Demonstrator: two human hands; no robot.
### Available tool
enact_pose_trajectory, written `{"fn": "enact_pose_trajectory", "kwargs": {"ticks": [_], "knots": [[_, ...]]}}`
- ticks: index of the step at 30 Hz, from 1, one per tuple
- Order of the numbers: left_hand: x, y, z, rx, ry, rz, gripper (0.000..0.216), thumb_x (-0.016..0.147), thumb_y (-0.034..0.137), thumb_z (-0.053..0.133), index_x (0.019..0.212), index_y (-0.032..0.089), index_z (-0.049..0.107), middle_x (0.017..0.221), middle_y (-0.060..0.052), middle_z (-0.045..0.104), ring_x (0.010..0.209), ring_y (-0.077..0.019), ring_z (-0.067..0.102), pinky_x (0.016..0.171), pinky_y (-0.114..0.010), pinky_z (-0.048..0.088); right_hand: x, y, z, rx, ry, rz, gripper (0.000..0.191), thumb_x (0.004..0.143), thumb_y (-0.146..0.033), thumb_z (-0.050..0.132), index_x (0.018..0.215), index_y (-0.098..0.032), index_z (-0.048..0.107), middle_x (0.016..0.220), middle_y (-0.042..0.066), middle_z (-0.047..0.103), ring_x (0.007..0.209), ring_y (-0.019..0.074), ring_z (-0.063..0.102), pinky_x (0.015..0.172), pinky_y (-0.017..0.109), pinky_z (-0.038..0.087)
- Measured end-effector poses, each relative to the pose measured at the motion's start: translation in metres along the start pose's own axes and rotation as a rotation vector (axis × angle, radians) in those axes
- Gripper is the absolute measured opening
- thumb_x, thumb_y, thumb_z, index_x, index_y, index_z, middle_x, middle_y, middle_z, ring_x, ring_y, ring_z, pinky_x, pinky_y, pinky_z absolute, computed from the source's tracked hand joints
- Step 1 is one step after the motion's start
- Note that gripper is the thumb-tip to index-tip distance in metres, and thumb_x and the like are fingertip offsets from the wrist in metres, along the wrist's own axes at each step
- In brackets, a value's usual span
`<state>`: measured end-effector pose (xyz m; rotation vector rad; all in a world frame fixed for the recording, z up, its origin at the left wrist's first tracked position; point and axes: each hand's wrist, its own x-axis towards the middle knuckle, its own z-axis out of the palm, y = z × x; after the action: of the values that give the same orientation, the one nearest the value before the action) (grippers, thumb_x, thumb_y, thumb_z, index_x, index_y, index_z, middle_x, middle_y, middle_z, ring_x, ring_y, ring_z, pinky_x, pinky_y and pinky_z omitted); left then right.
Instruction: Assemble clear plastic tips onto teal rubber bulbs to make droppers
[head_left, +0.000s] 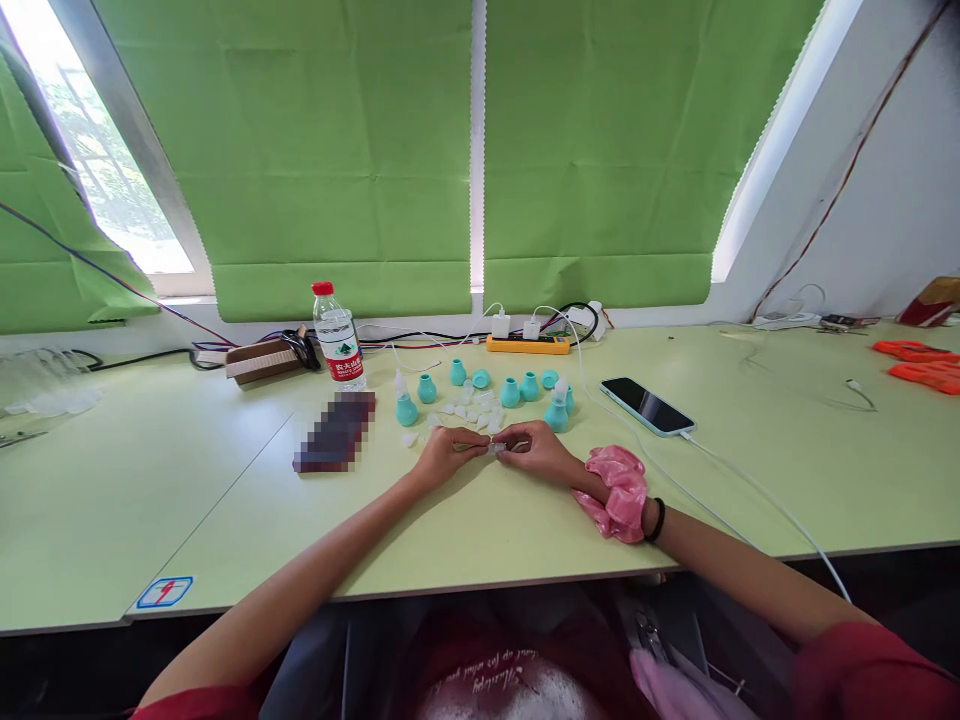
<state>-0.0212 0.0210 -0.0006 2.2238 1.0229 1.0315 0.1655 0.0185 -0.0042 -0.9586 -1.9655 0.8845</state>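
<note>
Nearest, a pink scrunchie circles the right wrist, and ahead of it the left hand and right hand meet above the table, fingertips pinched close on a small clear piece between them. Just beyond lie loose translucent pieces among teal bulbs, with a phone to the right. Farther back stand a water bottle and an orange power strip, below green blinds.

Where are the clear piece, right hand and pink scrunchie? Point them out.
Clear piece [495, 449], head view: its visible middle.
Right hand [541, 450], head view: back of hand.
Pink scrunchie [624, 485], head view: gathered fabric.
</note>
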Motion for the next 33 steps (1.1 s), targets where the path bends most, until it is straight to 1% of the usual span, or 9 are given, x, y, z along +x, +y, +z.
{"fn": "enact_pose_trajectory", "kwargs": {"ticks": [6,9,11,15,18,21,28,30,33], "knots": [[-0.001,-0.004,0.002,0.128,0.004,-0.011,0.022,0.073,0.028,0.051,0.088,0.019,0.064,0.088,-0.003,0.065,0.078,-0.0154,0.06,0.071,-0.025,0.046,0.002,0.003,0.001,0.053,-0.004,0.016,0.026,0.062,-0.022,0.055,0.085,-0.011,0.061,0.08,0.006,0.063,0.071,0.0146,0.058,0.067,0.027,0.047],[0.0,-0.005,0.003,0.194,0.006,0.027,0.022,0.074,0.029,0.049,0.088,0.02,0.063,0.087,-0.002,0.065,0.076,-0.0147,0.06,0.069,-0.025,0.046,0.002,0.003,0.0,0.066,-0.004,0.023,0.026,0.061,-0.022,0.056,0.085,-0.011,0.062,0.081,0.007,0.063,0.072,0.0152,0.058,0.067,0.027,0.047],[0.0,-0.005,0.004,0.234,0.002,0.103,0.022,0.075,0.029,0.047,0.087,0.02,0.063,0.086,-0.003,0.065,0.075,-0.0143,0.06,0.069,-0.024,0.046,0.002,0.004,0.0,0.073,-0.002,0.029,0.027,0.061,-0.023,0.057,0.085,-0.011,0.062,0.081,0.007,0.063,0.072,0.0152,0.058,0.067,0.027,0.047],[0.0,-0.003,0.007,0.375,-0.004,0.322,0.023,0.079,0.025,0.042,0.086,0.016,0.062,0.082,-0.006,0.065,0.077,-0.0151,0.058,0.07,-0.026,0.045,0.005,0.008,0.001,0.098,0.004,0.051,0.029,0.06,-0.026,0.059,0.085,-0.011,0.063,0.081,0.007,0.064,0.072,0.0158,0.058,0.068,0.029,0.047],[-0.002,-0.001,0.009,0.468,-0.024,0.393,0.025,0.081,0.022,0.038,0.089,0.015,0.06,0.079,-0.007,0.064,0.076,-0.0148,0.056,0.068,-0.027,0.045,0.007,0.012,0.001,0.129,0.004,0.089,0.031,0.059,-0.027,0.06,0.085,-0.01,0.063,0.079,0.008,0.064,0.07,0.0162,0.059,0.067,0.029,0.047],[-0.002,-0.002,0.009,0.485,-0.021,0.396,0.024,0.08,0.021,0.038,0.09,0.015,0.059,0.083,-0.007,0.062,0.077,-0.0146,0.056,0.068,-0.026,0.045,0.008,0.013,0.001,0.14,0.01,0.096,0.032,0.058,-0.028,0.061,0.084,-0.009,0.063,0.077,0.008,0.065,0.067,0.0161,0.059,0.066,0.03,0.048],[-0.005,-0.003,0.013,0.447,0.011,0.361,0.023,0.077,0.024,0.042,0.089,0.015,0.059,0.085,-0.007,0.061,0.078,-0.0143,0.056,0.069,-0.025,0.046,0.006,0.012,0.001,0.153,0.009,0.074,0.034,0.058,-0.03,0.061,0.084,-0.009,0.063,0.081,0.009,0.064,0.073,0.0176,0.059,0.069,0.031,0.047],[-0.007,0.001,0.01,0.457,-0.008,0.35,0.025,0.077,0.025,0.041,0.092,0.015,0.058,0.087,-0.008,0.06,0.08,-0.0151,0.055,0.071,-0.026,0.045,0.007,0.013,0.002,0.156,0.014,0.077,0.034,0.057,-0.029,0.062,0.083,-0.008,0.063,0.08,0.009,0.064,0.071,0.0173,0.058,0.068,0.031,0.047],[0.0,0.006,0.001,0.453,-0.092,0.326,0.027,0.08,0.027,0.037,0.093,0.017,0.059,0.091,-0.007,0.06,0.084,-0.0152,0.054,0.074,-0.025,0.043,0.009,0.015,0.004,0.15,0.04,0.083,0.031,0.057,-0.028,0.061,0.082,-0.009,0.062,0.076,0.008,0.064,0.068,0.0158,0.058,0.066,0.03,0.047]]}}
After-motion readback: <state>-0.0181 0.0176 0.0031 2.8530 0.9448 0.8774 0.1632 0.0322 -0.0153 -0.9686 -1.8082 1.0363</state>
